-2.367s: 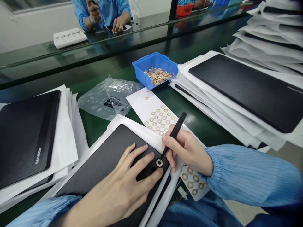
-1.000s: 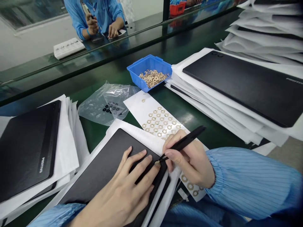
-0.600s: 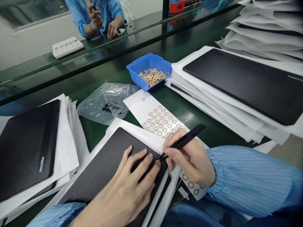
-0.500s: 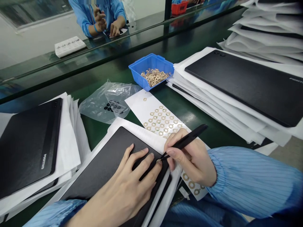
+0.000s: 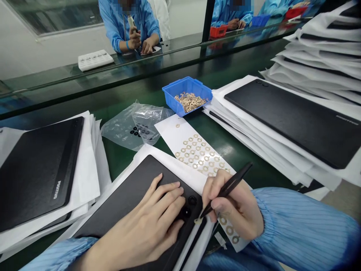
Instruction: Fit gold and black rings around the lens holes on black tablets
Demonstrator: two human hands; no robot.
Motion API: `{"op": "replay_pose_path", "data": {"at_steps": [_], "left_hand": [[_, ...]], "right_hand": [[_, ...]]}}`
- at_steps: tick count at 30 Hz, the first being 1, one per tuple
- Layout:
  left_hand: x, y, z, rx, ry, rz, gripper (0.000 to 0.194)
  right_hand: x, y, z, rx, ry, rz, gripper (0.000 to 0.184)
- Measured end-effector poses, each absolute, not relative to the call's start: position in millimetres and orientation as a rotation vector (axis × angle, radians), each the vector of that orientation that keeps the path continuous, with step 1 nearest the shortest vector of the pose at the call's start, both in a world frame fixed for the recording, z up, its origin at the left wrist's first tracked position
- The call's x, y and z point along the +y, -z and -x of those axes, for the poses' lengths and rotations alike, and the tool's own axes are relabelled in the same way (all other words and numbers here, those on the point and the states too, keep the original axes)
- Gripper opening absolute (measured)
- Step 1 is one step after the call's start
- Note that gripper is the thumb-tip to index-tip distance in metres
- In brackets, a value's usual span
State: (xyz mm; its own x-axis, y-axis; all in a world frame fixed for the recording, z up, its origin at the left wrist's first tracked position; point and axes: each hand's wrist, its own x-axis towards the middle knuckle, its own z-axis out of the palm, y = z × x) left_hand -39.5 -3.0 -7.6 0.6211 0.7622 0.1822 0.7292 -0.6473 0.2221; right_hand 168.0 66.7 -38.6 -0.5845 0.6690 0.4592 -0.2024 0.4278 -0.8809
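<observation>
A black tablet (image 5: pixel 138 188) lies on white wrapping sheets in front of me. My left hand (image 5: pixel 152 216) rests flat on its back, fingers stretched out, holding nothing. Beside those fingertips, near the tablet's corner, are two round camera openings (image 5: pixel 192 200). My right hand (image 5: pixel 235 209) pinches black tweezers (image 5: pixel 239 176) just off that corner. A small yellowish ring-shaped sticker (image 5: pixel 198 221) hangs at the tweezer tips, over the tablet's edge. Partly under my right hand lies a white sheet of ring stickers (image 5: pixel 169 130).
A blue bin (image 5: pixel 172 98) holds many small rings. Left of it lies a clear plastic bag (image 5: pixel 121 130) with black rings. Stacked tablets with paper stand at left (image 5: pixel 36 169) and right (image 5: pixel 296 120), with a taller stack (image 5: pixel 316 56) behind. A co-worker (image 5: pixel 138 28) works across the bench.
My right hand has drawn the tweezers off the camera area towards the tablet's edge, with the sticker at the tips. My left fingers have pulled back, uncovering the camera openings. The view has shifted.
</observation>
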Motion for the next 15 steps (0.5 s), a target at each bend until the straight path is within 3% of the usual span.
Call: {"op": "replay_pose_path", "data": {"at_steps": [5, 9, 15], "left_hand": [[-3.1, 8.9, 37.7, 1.284, -0.407, -2.682, 0.021], [-3.8, 8.1, 37.5, 1.268, -0.411, -2.672, 0.021], [-6.3, 6.9, 36.9, 1.291, -0.412, -2.62, 0.02]], "right_hand": [[81.1, 22.1, -168.5, -1.748, -1.216, 0.635, 0.017], [126.4, -19.0, -157.5, -1.724, -0.911, 0.817, 0.021], [232.3, -40.0, -119.3, -1.79, -0.507, 0.892, 0.005]]}}
